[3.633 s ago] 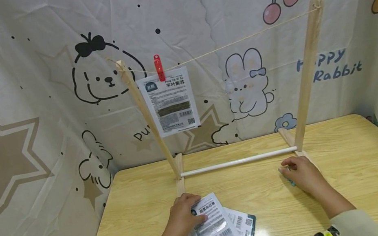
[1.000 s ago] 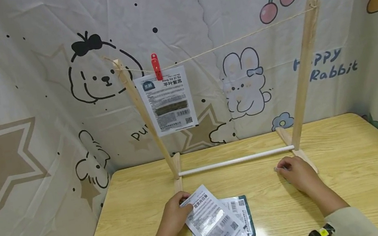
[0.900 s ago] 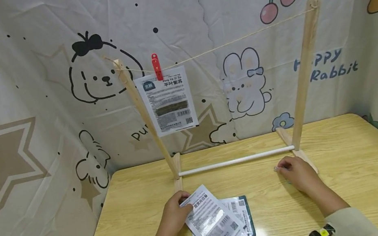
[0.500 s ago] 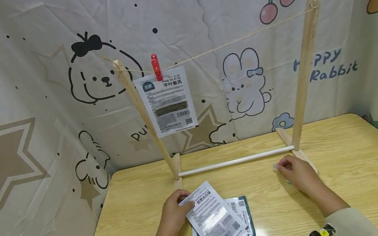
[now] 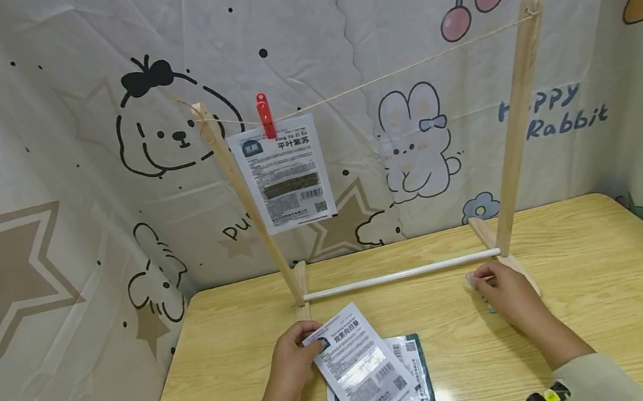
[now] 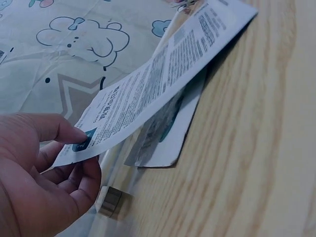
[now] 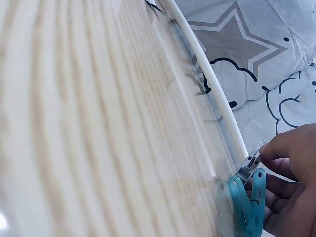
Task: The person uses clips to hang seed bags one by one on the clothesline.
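Note:
My left hand [image 5: 292,359] pinches the top-left corner of a white printed seed packet [image 5: 362,371], thumb on its face. In the left wrist view the packet slants up off the table, above another packet [image 6: 170,138] lying flat. Beside the right foot of the wooden stand, my right hand [image 5: 509,293] pinches a clear clothespin [image 7: 250,160] between thumb and finger. A teal clothespin [image 7: 247,207] is by the same fingers; whether they hold it too I cannot tell. Another seed packet [image 5: 286,178] hangs by a red clothespin [image 5: 265,117] from the string.
The string [image 5: 402,70] runs between two wooden posts [image 5: 521,127], joined low down by a white rod [image 5: 403,275]. A black object with a yellow label [image 5: 547,399] is by the right sleeve. A cartoon-print cloth [image 5: 324,18] stands behind the table [image 5: 220,357].
The left hand has shifted slightly left and raised the packet's top end, uncovering more of the packets underneath. The right hand has lifted the clear clothespin slightly. The hanging packet stays in place.

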A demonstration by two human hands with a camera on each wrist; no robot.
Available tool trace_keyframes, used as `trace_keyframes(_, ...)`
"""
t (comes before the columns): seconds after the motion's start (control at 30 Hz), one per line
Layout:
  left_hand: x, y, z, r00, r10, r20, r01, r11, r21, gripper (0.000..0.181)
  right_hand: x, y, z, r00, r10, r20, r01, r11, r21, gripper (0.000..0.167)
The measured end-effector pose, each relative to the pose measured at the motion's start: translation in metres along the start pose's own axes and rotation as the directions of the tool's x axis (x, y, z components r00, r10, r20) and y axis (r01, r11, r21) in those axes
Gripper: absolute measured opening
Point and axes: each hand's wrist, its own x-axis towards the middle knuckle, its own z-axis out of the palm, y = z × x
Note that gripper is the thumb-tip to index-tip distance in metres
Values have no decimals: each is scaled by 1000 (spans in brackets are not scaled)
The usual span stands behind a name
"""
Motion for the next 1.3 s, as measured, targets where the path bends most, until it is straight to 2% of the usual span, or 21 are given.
trace_keyframes(0.27, 0, 4, -2, 1000, -12, 5, 13, 996, -92, 28, 0, 0, -1, 1000, -9, -29, 9, 1000, 5, 26)
trace_keyframes(0.53, 3, 4, -3, 999, -17, -28, 14, 994, -107, 23, 0, 1, 0, 999, -17, -50, 18, 1000, 23, 24)
trace_keyframes(0.7, 2, 4, -3, 999, -17, -30, 13, 989, -144, 24, 1, 0, 1, 997, -18, -81, 21, 999, 35, 23)
trace_keyframes(0.97, 1, 5, -5, 1000, -22, -21, 17, 974, -224, 26, 3, 1, 1, 992, -91, -92, 97, 993, 66, 33)
trace_keyframes(1.3, 0, 7, -4, 1000, -7, -7, 5, 968, -251, 25, 3, 1, 2, 987, -108, -115, 115, 992, 52, 32)
